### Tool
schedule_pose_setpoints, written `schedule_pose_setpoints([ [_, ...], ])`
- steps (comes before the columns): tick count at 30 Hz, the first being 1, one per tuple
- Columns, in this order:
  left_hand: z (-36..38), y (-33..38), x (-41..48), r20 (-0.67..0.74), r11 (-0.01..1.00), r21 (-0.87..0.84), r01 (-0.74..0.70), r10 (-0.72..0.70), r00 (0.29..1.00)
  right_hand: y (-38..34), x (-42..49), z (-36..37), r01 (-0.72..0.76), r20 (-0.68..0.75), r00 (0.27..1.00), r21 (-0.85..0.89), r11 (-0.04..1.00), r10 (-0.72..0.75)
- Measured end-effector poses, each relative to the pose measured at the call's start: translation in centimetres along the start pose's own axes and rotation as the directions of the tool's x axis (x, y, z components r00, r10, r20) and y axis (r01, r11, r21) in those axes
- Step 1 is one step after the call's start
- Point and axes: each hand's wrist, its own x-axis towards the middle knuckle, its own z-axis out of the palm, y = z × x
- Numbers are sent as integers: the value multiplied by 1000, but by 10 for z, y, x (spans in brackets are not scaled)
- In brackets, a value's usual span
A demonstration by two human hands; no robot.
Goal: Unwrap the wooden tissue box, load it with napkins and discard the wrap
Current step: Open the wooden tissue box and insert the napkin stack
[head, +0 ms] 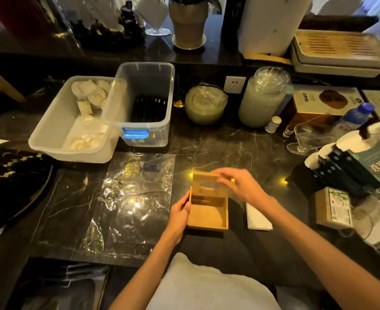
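Risk first: hinged lid [207, 180] tipped up at far end of wooden tissue box [207, 210], pinched at its top edge by right hand [238, 186]; could drop shut if released early, or box could skid on slick desk [240, 148] if steadying side lets go. Left hand [180, 211] wrapped around box's left wall, grip closed on the wood. Right grip narrow, fingertips on lid; blurred, so exact contact hard to tell. Box sits between both grips, open, empty inside, low divider visible near the hinge end. Napkins [257, 217] lie flat just under right forearm, beside box's right wall, not loaded yet. Wrap [131, 204] spread flat well left of left grip, not discarded; light crinkly film, could slide off desk edge or catch a sleeve. Materials: box pale wood, square-cornered, smooth, rigid; lid has oval slot. Napkins white, soft, folded rectangular stack, likely to fan out if grabbed loosely. Wrap clear, glossy, creased, reflective. Desk dark marble-look, veined, polished. Clutter right of right grip, carton [334, 208] closest, limits elbow room.
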Motion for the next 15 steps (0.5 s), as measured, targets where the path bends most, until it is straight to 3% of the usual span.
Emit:
schedule_pose_setpoints([
  [2,4,-2,-1,-30,998,48,-27,28,999,0,27,-9,-65,-20,998,30,997,66],
  [5,8,-4,0,-64,992,117,-41,49,997,9,46,-10,-171,88,982,28,985,168],
  [12,11,10,-5,-88,988,156,-7,21,996,16,54,-16,-178,190,968,60,982,164],
  [13,15,13,-10,-161,981,190,-31,62,985,18,49,-19,-188,176,970,117,975,166],
  [15,33,27,-21,-310,927,313,-208,307,900,31,33,-31,-219,-16,970,379,899,243],
])
